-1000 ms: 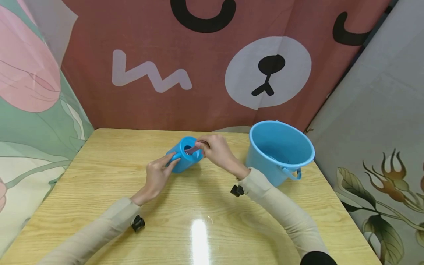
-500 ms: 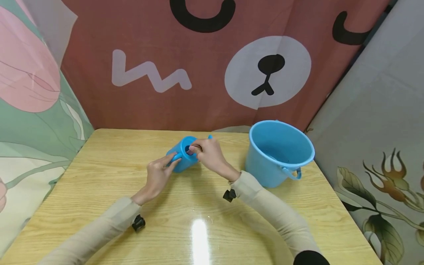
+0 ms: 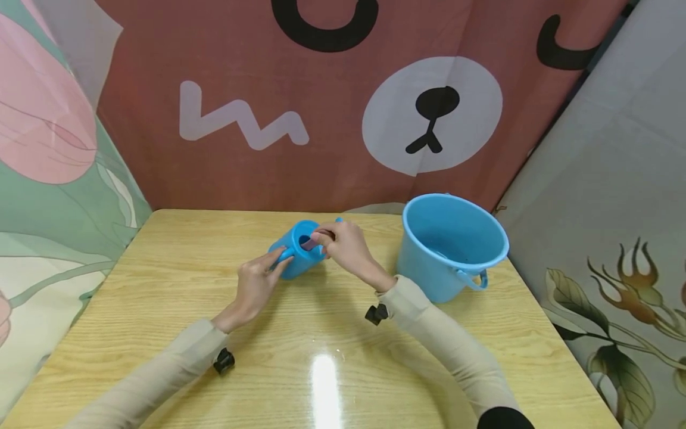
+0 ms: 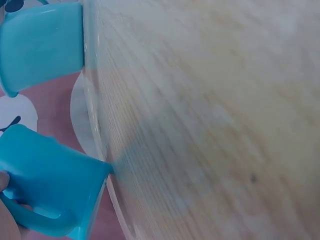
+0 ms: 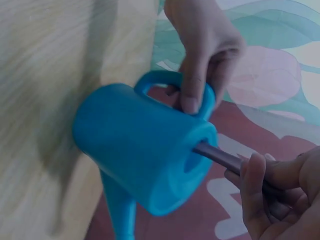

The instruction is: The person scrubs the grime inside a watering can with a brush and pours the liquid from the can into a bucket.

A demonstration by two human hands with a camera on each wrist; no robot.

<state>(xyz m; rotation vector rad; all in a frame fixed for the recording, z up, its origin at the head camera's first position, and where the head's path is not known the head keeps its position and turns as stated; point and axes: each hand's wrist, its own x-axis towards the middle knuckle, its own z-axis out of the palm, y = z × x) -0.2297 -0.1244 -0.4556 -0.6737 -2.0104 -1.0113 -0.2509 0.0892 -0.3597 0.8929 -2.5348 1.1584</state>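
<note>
A blue watering can (image 3: 297, 269) is tilted over the table, its lower edge close to the wood in the left wrist view. My left hand (image 3: 255, 287) grips it by the handle, thumb and fingers around the loop. The spout (image 5: 120, 212) points away on the far side. My right hand (image 3: 349, 249) pinches a slim purple-handled brush (image 5: 222, 157), which reaches through the round opening in the can's top. Its bristle end is hidden inside the can.
To the right of the hands, a larger light-blue bucket (image 3: 426, 275) stands upright near the back of the wooden table (image 3: 198, 256). Printed curtains (image 3: 241, 179) hang right behind the table and along both sides.
The brush, whose bristles showed at the opening at first, went deeper into the can and then came partway back out with my right hand. My left hand and the can stayed in place.
</note>
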